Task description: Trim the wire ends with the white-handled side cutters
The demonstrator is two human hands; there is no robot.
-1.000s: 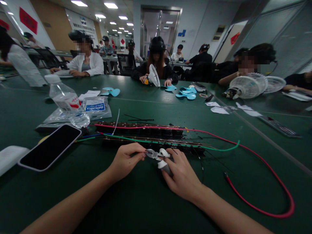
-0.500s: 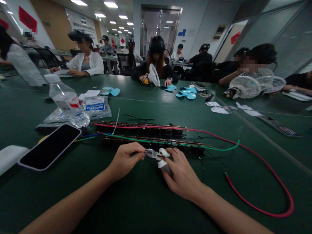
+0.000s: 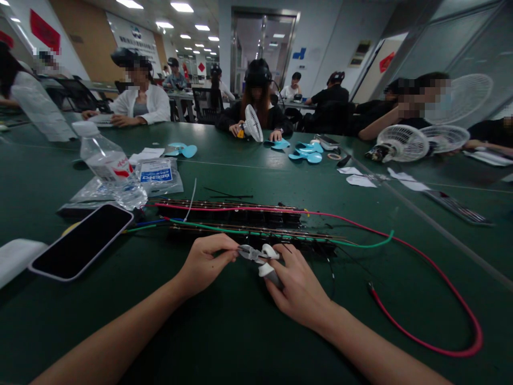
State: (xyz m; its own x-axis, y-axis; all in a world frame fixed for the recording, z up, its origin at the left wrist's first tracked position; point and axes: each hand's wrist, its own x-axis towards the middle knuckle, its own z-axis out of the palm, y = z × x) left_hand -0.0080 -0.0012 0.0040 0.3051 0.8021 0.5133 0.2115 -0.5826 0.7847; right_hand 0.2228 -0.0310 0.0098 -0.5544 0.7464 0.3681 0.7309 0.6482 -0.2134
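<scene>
The right hand (image 3: pixel 298 289) gripped white-handled cutters (image 3: pixel 260 256), whose long axis ran left, nose toward the left hand (image 3: pixel 206 264). That hand's fingers pinched at the nose; what they held could not be told.

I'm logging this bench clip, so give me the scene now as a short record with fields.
left hand: pinches something thin at the cutter tip
right hand: grips white-handled cutters
behind hands: two black strips with red wire and green wire
left of hands: phone, water bottle
surface: green table
</scene>
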